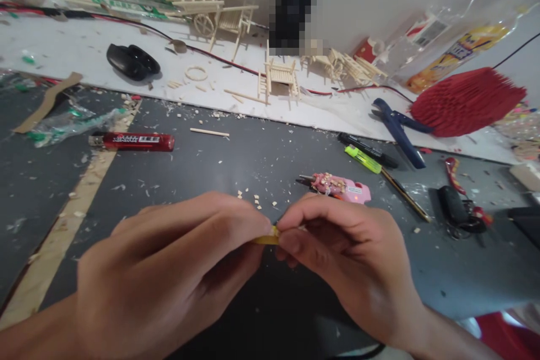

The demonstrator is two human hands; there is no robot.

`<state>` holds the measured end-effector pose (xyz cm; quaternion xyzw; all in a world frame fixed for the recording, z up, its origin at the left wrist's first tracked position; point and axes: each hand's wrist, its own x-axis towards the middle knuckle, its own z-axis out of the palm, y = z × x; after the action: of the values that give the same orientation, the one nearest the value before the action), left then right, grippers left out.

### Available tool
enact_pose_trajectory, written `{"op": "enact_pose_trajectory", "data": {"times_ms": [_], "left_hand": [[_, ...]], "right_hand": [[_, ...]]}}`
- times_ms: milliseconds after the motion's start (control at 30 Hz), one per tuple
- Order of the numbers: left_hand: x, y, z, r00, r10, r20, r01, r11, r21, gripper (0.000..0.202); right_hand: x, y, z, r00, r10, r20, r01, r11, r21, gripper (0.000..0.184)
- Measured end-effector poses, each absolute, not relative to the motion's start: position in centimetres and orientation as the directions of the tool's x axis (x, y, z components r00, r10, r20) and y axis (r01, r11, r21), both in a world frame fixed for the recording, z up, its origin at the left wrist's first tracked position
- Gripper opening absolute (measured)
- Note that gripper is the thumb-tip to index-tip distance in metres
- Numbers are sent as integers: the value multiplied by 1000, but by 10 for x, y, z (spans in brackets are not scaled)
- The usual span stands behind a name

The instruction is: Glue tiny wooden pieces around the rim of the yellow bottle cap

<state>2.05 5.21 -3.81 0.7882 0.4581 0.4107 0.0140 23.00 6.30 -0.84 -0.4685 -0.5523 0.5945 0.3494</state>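
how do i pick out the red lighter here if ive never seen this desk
On the dark grey tabletop in front of the white board, look left, beyond the left hand. The red lighter lies flat beside crumpled clear plastic; its red body with a white label sets it apart from the lime-green lighter at right.

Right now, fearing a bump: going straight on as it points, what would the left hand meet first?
The left hand would likely meet the right hand, just past the yellow piece both pinch.
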Motion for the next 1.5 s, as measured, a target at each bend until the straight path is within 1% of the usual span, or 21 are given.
{"op": "enact_pose_trajectory", "data": {"times_ms": [67,133,167,300,400,567,600,700,833,933,1033,1233,1367,1433,1500], "left_hand": [[19,50,-36,271,748,606,716,-577,393,22],[17,49,-35,313,770,556,708,-580,404,24],[17,48,-35,313,770,556,704,-581,409,24],[18,49,-38,265,758,596,708,-573,413,25],[19,49,-39,286,765,577,689,-582,431,25],[18,49,-35,279,761,586,702,-578,416,25],[18,50,-34,290,760,582,689,-588,424,25],[17,53,-33,245,744,621,658,-598,458,26],[17,51,-40,244,795,556,691,-545,476,23],[16,48,-46,210,824,527,714,-498,493,22],[16,46,-48,238,813,532,702,-522,484,22],[16,45,-50,246,845,475,707,-492,508,21],[16,46,-47,234,836,496,709,-496,501,21],[15,47,-43,256,813,523,706,-527,473,20],[15,49,-40,294,803,518,699,-551,457,19]], "right_hand": [[229,64,-8,-316,943,-109,148,-64,-987,12],[229,64,-7,-322,943,-85,177,-29,-984,13],[229,64,-7,-326,942,-84,183,-25,-983,13],[229,64,-7,-321,943,-88,174,-33,-984,13],[229,64,-7,-323,942,-88,157,-39,-987,14],[229,63,-7,-316,938,-146,86,-125,-988,16],[229,63,-8,-315,937,-152,74,-135,-988,16],[230,63,-11,-322,935,-148,68,-133,-989,16],[232,61,-15,-304,947,-98,38,-91,-995,18],[233,61,-14,-287,957,-50,137,-10,-990,11],[233,61,-13,-289,957,-14,241,59,-969,11],[231,64,-10,-298,954,19,290,110,-951,14],[231,64,-9,-313,948,62,343,174,-923,16],[231,63,-9,-312,949,51,364,169,-916,16],[232,62,-8,-312,949,34,374,156,-914,17]]}}
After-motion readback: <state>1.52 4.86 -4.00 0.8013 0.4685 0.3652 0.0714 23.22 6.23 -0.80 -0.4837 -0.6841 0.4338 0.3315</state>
